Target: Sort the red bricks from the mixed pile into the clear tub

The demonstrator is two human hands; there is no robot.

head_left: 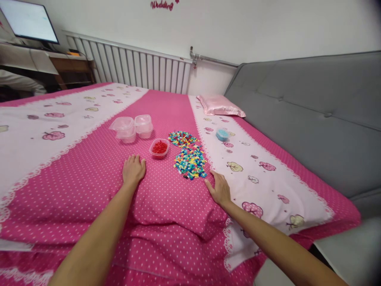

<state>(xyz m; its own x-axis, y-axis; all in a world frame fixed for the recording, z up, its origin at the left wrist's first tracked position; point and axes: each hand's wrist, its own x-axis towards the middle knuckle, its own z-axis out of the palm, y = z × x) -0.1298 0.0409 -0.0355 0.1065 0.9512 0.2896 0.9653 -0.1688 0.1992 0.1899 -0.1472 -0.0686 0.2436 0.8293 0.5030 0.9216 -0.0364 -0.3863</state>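
Note:
My left hand [133, 171] rests on the pink dotted bedspread [166, 194], fingers loosely out and nothing held. Just past it stands a clear tub [154, 155] filled with small red pieces [160, 147]. My right hand [219, 188] lies at the near right edge of a pile of mixed small pieces [191, 161], thumb and fingers apart, empty. The pile is mostly blue, teal and yellow. Behind it, almost joining it, spreads a second mixed pile [182, 138] with more red in it.
Clear plastic containers stand in a left stack [124, 126] and a right stack [144, 125]. A tub of light blue pieces [222, 134] sits to the right. Farther off are a pink pillow [220, 105], a grey headboard [309, 99], a radiator [131, 61] and a monitor [29, 20].

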